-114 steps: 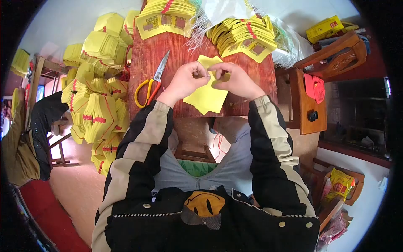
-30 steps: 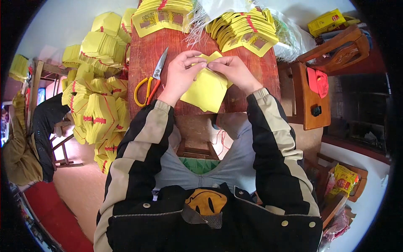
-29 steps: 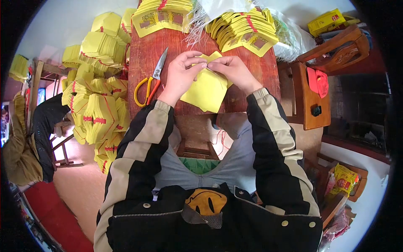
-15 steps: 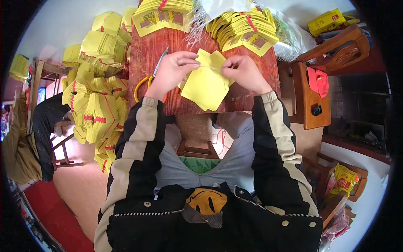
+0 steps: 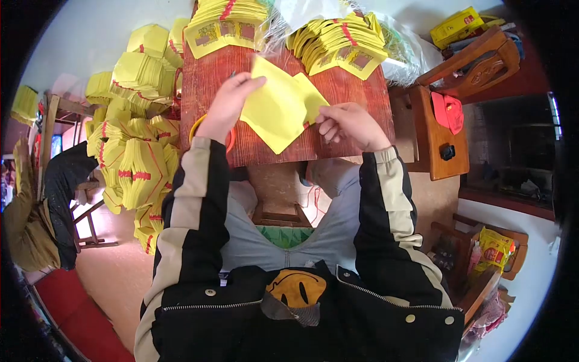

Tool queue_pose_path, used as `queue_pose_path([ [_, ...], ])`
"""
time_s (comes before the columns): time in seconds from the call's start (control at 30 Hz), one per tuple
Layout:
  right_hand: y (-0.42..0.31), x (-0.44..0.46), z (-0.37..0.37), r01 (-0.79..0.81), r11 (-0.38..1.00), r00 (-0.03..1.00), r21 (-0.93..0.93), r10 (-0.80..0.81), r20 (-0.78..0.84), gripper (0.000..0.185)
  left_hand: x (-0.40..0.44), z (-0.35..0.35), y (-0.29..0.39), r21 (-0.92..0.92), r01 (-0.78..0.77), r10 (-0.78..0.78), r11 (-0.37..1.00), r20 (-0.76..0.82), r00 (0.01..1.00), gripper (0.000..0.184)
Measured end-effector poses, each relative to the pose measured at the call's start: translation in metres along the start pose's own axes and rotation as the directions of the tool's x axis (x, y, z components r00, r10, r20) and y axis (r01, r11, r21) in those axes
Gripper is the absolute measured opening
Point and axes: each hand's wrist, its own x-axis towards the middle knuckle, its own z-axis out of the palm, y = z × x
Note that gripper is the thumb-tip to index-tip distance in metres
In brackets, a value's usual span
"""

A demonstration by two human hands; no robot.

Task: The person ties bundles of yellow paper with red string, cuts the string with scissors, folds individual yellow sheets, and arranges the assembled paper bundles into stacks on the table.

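Observation:
Yellow paper sheets [image 5: 274, 107] are spread between my hands over the red wooden table [image 5: 199, 81]. My left hand [image 5: 230, 99] pinches the upper left edge of the paper, thumb on top. At the paper's right corner, the closed fingers of my right hand [image 5: 347, 125] hold it by thumb and forefinger. A small red spot shows beside that corner. The scissors [image 5: 196, 128] lie under my left wrist, which hides most of them. Two printed yellow paper bundles with red bands, one at the back left [image 5: 226, 30] and one at the back right [image 5: 347, 45], rest on the table.
Banded yellow paper stacks [image 5: 142, 163] are piled left of the table. White strings and clear plastic [image 5: 407, 54] lie at the table's back. On the right, a wooden chair [image 5: 437, 160] bears a red cap [image 5: 447, 113] and a small black object [image 5: 447, 152].
My left hand has moved up and left with the paper, which is now tilted and spread wider. My right hand has come lower. The view has shifted slightly.

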Motion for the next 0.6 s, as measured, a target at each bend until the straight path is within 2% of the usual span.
queue_pose_path([
  [0.03,0.007,0.003,-0.001,-0.031,0.996,0.998,-0.078,0.026,-0.065,0.042,-0.001,0.000,0.006,-0.196,-0.002,0.008,0.981,0.033,0.999,0.033],
  [0.07,0.012,0.009,-0.003,-0.032,0.997,0.997,-0.076,0.027,-0.066,0.042,-0.002,-0.001,0.009,-0.195,0.000,0.007,0.981,0.035,0.999,0.033],
  [0.13,0.023,0.021,-0.004,-0.171,0.897,0.973,-0.407,0.089,-0.213,0.045,-0.003,-0.002,0.017,-0.354,0.013,0.007,0.935,0.055,0.998,0.035],
  [0.2,0.035,0.038,-0.002,-0.215,0.878,0.960,-0.428,0.109,-0.259,0.052,-0.006,0.006,0.019,-0.354,0.022,0.014,0.935,0.099,0.995,0.038],
  [0.27,0.046,0.054,-0.006,-0.181,0.876,0.890,-0.446,-0.047,-0.453,0.057,-0.006,0.012,0.017,-0.380,0.019,0.009,0.925,0.070,0.998,0.043],
  [0.3,0.040,0.053,-0.003,-0.130,0.875,0.803,-0.466,-0.183,-0.567,0.058,-0.006,0.012,0.016,-0.382,0.019,0.009,0.924,0.070,0.997,0.043],
  [0.33,0.045,0.063,-0.005,-0.130,0.875,0.802,-0.467,-0.184,-0.568,0.058,-0.005,0.011,0.014,-0.471,0.044,0.008,0.881,0.107,0.994,0.047],
  [0.37,0.052,0.076,-0.006,0.042,0.764,0.653,-0.644,-0.509,-0.561,0.054,-0.004,0.010,0.012,-0.553,0.071,0.011,0.830,0.144,0.989,0.050],
  [0.4,0.047,0.077,0.000,0.158,0.576,0.426,-0.802,-0.772,-0.471,0.052,-0.004,0.008,0.012,-0.552,0.071,0.013,0.831,0.146,0.989,0.050],
  [0.43,0.040,0.074,0.000,0.185,0.462,0.507,-0.868,-0.801,-0.318,0.050,-0.004,0.006,0.013,-0.624,0.081,0.069,0.777,0.213,0.975,0.051],
  [0.47,0.030,0.076,0.000,0.419,0.309,0.499,-0.853,-0.864,-0.068,0.044,-0.005,0.003,0.015,-0.689,0.096,0.132,0.718,0.270,0.954,0.052],
  [0.5,0.022,0.077,0.005,0.416,0.256,0.575,-0.873,-0.817,0.034,0.044,-0.005,-0.005,0.013,-0.688,0.085,0.140,0.721,0.265,0.954,0.052],
  [0.53,0.011,0.080,0.015,0.421,0.195,0.642,-0.886,-0.754,0.140,0.043,-0.004,-0.014,0.011,-0.770,0.138,0.161,0.623,0.298,0.941,0.051],
  [0.57,0.004,0.081,0.028,0.545,0.151,0.537,-0.825,-0.818,0.205,0.041,-0.005,-0.024,0.006,-0.836,0.193,0.182,0.514,0.326,0.928,0.051],
  [0.6,-0.003,0.082,0.037,0.592,0.145,0.552,-0.793,-0.789,0.268,0.048,-0.011,-0.027,0.006,-0.836,0.182,0.184,0.518,0.317,0.931,0.051],
])
